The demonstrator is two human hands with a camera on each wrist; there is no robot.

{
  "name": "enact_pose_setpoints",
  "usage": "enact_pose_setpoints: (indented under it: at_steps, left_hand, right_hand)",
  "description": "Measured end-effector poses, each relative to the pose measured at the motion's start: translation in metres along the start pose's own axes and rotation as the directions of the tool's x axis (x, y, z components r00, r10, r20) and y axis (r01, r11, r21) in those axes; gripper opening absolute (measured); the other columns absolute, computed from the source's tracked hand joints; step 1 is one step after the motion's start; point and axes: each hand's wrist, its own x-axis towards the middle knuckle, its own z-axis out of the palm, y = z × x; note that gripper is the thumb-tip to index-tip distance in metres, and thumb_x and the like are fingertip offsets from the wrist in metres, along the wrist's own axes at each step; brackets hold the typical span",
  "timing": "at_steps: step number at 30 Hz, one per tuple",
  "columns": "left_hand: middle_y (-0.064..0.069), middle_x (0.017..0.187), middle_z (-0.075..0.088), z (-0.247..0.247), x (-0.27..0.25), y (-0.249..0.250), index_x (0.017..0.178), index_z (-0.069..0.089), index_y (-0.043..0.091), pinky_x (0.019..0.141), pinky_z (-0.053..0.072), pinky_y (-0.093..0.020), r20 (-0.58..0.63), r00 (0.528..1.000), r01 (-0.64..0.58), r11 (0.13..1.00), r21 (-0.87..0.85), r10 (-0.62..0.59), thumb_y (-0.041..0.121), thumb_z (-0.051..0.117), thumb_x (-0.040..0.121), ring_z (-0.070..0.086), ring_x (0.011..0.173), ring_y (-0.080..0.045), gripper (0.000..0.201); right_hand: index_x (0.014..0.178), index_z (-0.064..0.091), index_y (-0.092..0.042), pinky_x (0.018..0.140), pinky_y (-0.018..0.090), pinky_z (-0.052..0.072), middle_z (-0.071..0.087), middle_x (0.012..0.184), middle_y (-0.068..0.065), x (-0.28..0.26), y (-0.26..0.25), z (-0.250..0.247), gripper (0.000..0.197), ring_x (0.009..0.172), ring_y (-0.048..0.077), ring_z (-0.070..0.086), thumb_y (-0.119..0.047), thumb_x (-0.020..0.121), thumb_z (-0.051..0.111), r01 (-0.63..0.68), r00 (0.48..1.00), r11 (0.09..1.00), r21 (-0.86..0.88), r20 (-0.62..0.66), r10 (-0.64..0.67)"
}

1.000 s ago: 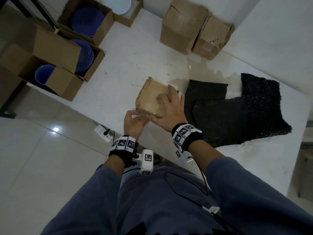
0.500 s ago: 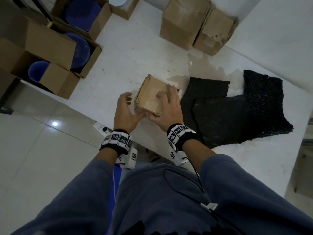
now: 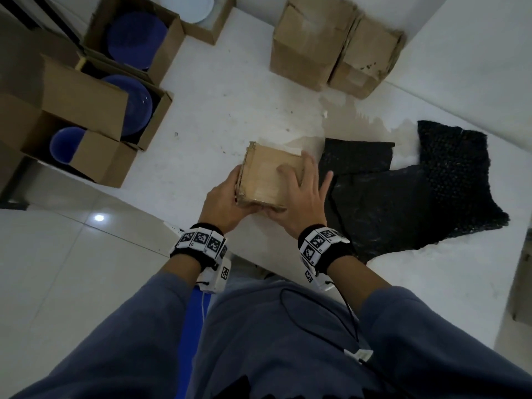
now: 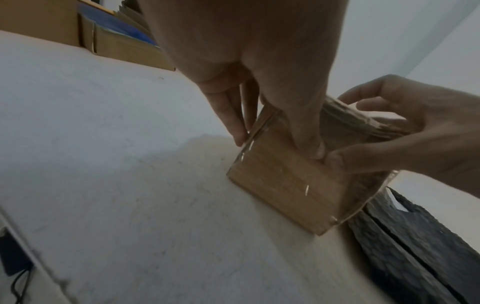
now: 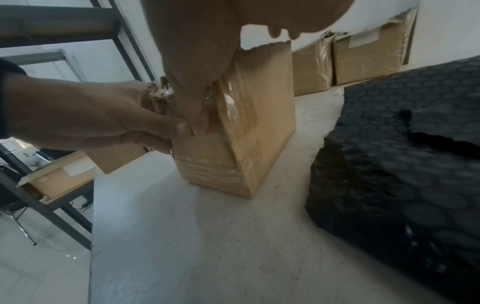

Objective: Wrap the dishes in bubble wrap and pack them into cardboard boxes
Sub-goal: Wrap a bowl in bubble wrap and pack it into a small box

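A small taped cardboard box (image 3: 270, 177) stands on the white table (image 3: 230, 96) near its front edge. My left hand (image 3: 227, 194) grips the box's left side, fingers on the side wall and thumb on the near face (image 4: 306, 144). My right hand (image 3: 299, 194) lies over the top, its fingers curled over the top edge and its thumb (image 5: 194, 115) pressed on the near face beside the left thumb. Black bubble wrap sheets (image 3: 403, 191) lie flat just right of the box. Blue dishes (image 3: 132, 102) sit in open boxes at the far left.
Two closed cardboard boxes (image 3: 311, 44) stand at the back of the table against the wall. Several open boxes (image 3: 86, 90) crowd the left end, one holding a white dish (image 3: 190, 7). A metal shelf frame (image 5: 64, 30) stands beyond the table's left edge.
My left hand left the box's near-left corner, opened, and now grips the left side. My right hand stayed on top of the box.
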Motion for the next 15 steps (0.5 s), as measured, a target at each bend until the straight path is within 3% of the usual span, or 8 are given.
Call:
enact_pose_setpoints:
  at_steps: [1,3,5,6,9,12,15]
  left_hand:
    - [0.004,0.121,0.066,0.001,0.000,0.000,0.145,0.036,0.030,0.077,0.045,-0.019,0.000,1.000,-0.006,1.000,-0.016,0.006,0.044,0.086,0.067,0.058,0.098,-0.006,0.093]
    - [0.010,0.120,0.064,0.001,0.003,0.000,0.142,0.037,0.034,0.077,0.047,-0.019,0.021,1.000,-0.011,0.999,-0.052,0.012,0.045,0.086,0.068,0.058,0.098,-0.002,0.089]
    - [0.016,0.120,0.063,-0.001,0.008,0.001,0.138,0.039,0.038,0.083,0.052,-0.028,0.051,0.999,0.000,0.996,-0.088,0.004,0.047,0.086,0.067,0.061,0.102,-0.005,0.085]
    - [0.018,0.119,0.062,-0.003,0.012,0.001,0.136,0.040,0.040,0.084,0.052,-0.028,0.065,0.998,0.008,0.994,-0.108,-0.001,0.046,0.086,0.068,0.062,0.104,-0.004,0.082]
    - [0.025,0.113,0.061,-0.007,0.021,-0.005,0.131,0.042,0.043,0.085,0.053,-0.025,0.093,0.995,0.037,0.990,-0.137,-0.024,0.033,0.084,0.074,0.060,0.100,0.007,0.072]
    - [0.008,0.120,0.060,-0.012,0.034,-0.020,0.140,0.041,0.029,0.089,0.054,-0.038,0.156,0.986,0.078,0.994,-0.076,-0.066,0.026,0.078,0.080,0.061,0.102,-0.008,0.070]
    - [-0.001,0.120,0.057,-0.018,0.051,-0.029,0.142,0.042,0.021,0.091,0.051,-0.035,0.227,0.968,0.111,0.994,0.009,-0.110,0.025,0.075,0.084,0.057,0.104,-0.016,0.067]
  right_hand:
    - [0.135,0.037,-0.029,0.114,0.069,0.004,0.005,0.161,0.016,0.000,0.001,0.000,0.088,0.147,0.043,0.009,-0.057,0.063,0.079,-0.026,0.999,1.000,0.006,0.020,0.026]
    - [0.137,0.032,-0.033,0.110,0.067,0.026,-0.007,0.162,0.011,-0.001,0.002,-0.001,0.088,0.143,0.044,0.020,-0.050,0.066,0.081,-0.042,0.997,0.996,0.077,0.066,0.037]
    - [0.136,0.030,-0.035,0.093,0.057,0.050,-0.018,0.162,0.004,0.003,0.000,-0.002,0.087,0.129,0.043,0.043,-0.041,0.068,0.083,-0.053,0.994,0.981,0.185,0.102,0.034]
    - [0.135,0.030,-0.035,0.085,0.054,0.055,-0.021,0.161,0.001,0.006,-0.002,-0.003,0.087,0.122,0.042,0.051,-0.037,0.068,0.084,-0.059,0.993,0.974,0.217,0.111,0.035]
    - [0.133,0.030,-0.034,0.078,0.051,0.058,-0.022,0.161,0.000,0.021,-0.005,-0.006,0.085,0.109,0.041,0.059,-0.028,0.068,0.084,-0.079,0.991,0.967,0.241,0.124,0.050]
    - [0.132,0.030,-0.033,0.076,0.048,0.058,-0.025,0.160,-0.002,0.042,-0.006,-0.011,0.084,0.104,0.041,0.061,-0.023,0.069,0.084,-0.105,0.990,0.963,0.247,0.117,0.078]
    - [0.133,0.030,-0.033,0.075,0.048,0.059,-0.028,0.159,-0.004,0.067,-0.008,-0.016,0.084,0.103,0.041,0.061,-0.020,0.070,0.084,-0.134,0.988,0.957,0.257,0.109,0.109]
